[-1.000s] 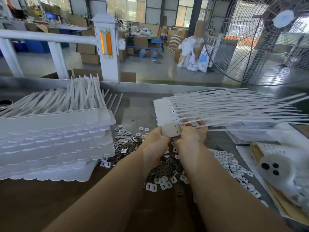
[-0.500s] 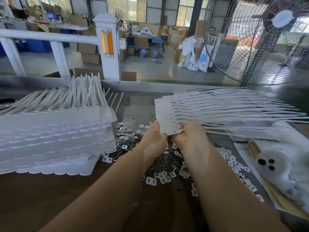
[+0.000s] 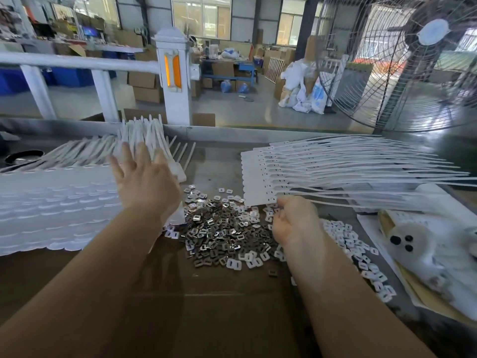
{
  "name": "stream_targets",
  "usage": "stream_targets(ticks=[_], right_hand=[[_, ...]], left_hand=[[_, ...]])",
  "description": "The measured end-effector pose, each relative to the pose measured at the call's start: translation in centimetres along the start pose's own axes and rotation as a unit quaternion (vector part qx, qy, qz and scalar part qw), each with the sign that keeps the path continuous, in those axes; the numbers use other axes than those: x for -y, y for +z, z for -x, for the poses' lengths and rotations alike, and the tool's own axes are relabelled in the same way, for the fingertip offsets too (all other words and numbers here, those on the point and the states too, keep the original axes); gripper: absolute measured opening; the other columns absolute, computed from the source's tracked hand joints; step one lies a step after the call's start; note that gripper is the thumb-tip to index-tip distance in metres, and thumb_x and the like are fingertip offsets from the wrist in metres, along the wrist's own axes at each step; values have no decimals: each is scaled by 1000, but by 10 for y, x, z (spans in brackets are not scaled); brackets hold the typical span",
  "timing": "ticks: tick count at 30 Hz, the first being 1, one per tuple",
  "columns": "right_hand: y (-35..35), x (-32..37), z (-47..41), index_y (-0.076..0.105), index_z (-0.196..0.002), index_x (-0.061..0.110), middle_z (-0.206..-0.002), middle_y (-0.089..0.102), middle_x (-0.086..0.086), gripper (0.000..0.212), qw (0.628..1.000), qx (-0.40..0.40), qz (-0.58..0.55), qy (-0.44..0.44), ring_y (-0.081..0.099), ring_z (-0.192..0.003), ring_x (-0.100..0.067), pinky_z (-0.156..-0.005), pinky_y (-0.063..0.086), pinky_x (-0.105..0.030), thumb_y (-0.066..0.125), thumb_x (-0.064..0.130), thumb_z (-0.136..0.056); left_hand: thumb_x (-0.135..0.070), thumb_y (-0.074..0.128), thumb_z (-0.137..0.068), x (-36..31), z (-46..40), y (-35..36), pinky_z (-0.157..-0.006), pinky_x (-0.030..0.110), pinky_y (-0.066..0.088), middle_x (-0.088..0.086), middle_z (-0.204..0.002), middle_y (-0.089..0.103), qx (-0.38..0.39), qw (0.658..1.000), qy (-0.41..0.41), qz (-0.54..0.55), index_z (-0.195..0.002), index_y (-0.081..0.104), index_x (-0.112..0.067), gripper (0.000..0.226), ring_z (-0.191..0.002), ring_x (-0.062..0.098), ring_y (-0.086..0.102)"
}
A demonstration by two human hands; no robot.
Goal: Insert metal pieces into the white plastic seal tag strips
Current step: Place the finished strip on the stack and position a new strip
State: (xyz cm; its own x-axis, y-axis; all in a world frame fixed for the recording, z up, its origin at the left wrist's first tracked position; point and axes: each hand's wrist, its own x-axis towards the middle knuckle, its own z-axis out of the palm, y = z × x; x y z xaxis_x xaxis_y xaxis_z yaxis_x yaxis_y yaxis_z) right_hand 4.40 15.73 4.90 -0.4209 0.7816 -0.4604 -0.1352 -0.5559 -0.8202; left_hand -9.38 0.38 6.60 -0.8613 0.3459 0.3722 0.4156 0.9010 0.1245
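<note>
Head view: left hand (image 3: 144, 182) spread flat over the stack of strips (image 3: 59, 202). Right hand (image 3: 294, 220), fingers curled, pinches the near corner of a strip sheet (image 3: 260, 177). Metal pieces (image 3: 222, 228) heaped between both hands.

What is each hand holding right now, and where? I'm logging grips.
The left hand holds nothing; its fingers are spread over the stacked seal tags. The right hand is curled at the near corner of the seal tag strip; its grip is hidden.
</note>
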Motion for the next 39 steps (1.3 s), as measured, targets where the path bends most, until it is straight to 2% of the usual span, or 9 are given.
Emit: stream_targets(ticks=[2,4,5,7,12,19,27,34,39], right_hand=[[1,0,2,54,-117,-9,-68,45,-7,29,1000,3,-10,23,42,-59,-10,-54,39,-14,47,-5,-89],[2,0,4,49,-123,-8,-103,61,-15,34,999,17,1,36,58,-100,-19,-90,45,-23,47,-5,-90],[1,-1,3,47,-127,-9,-123,56,-17,37,999,17,1,34,50,-119,-22,-101,38,-29,48,-4,-90],[0,0,7,44,-129,-9,-137,48,-17,38,999,14,4,29,41,-129,-23,-106,32,-31,47,-4,-91],[-5,-1,12,45,-126,-11,-138,43,-21,37,999,23,-24,32,37,-132,-29,-109,29,-36,44,-11,-89],[4,-5,23,38,-135,-3,-135,44,-20,47,991,81,-103,22,46,-124,-26,-105,38,-30,44,-14,-89],[11,-14,28,52,-114,-2,-110,62,-19,26,977,196,-76,30,62,-98,-24,-90,49,-29,45,-11,-91],[8,-16,31,57,-106,-1,-105,67,-18,22,969,237,-53,49,67,-94,-24,-78,55,-29,42,-10,-92],[12,-16,34,57,-110,-2,-102,69,-17,22,954,293,-41,53,68,-94,-24,-74,57,-28,44,-5,-93]], left_hand=[[-33,39,-93,8,-1,0,-114,52,-4,11,-155,17,46,999,-18,-14,-147,14,-11,63,-143,33,3],[-30,42,-94,15,-1,1,-115,51,7,10,-147,34,60,998,-22,-14,-144,24,-9,57,-139,32,21],[-29,43,-94,18,-2,3,-113,50,14,9,-139,43,50,999,-14,-11,-138,34,-8,50,-134,32,31],[-30,45,-94,23,-3,2,-107,48,28,9,-123,55,27,1000,0,-5,-120,50,-9,33,-120,33,45],[-35,42,-97,28,-5,-4,-88,38,39,12,-116,61,-1,999,5,38,-117,57,-11,34,-107,34,53],[-28,37,-100,19,4,-6,-82,41,42,15,-109,64,-95,991,47,82,-112,61,-8,34,-101,36,56],[-25,42,-98,10,23,-5,-82,41,44,10,-120,63,-150,977,75,131,-124,60,-13,33,-106,36,56],[-27,42,-99,7,9,-41,-59,35,36,20,-102,67,-271,949,49,151,-118,64,-16,30,-79,43,61],[-19,47,-95,-13,35,-39,-49,26,30,16,-76,69,-207,966,113,104,-97,71,-13,25,-49,30,54]])
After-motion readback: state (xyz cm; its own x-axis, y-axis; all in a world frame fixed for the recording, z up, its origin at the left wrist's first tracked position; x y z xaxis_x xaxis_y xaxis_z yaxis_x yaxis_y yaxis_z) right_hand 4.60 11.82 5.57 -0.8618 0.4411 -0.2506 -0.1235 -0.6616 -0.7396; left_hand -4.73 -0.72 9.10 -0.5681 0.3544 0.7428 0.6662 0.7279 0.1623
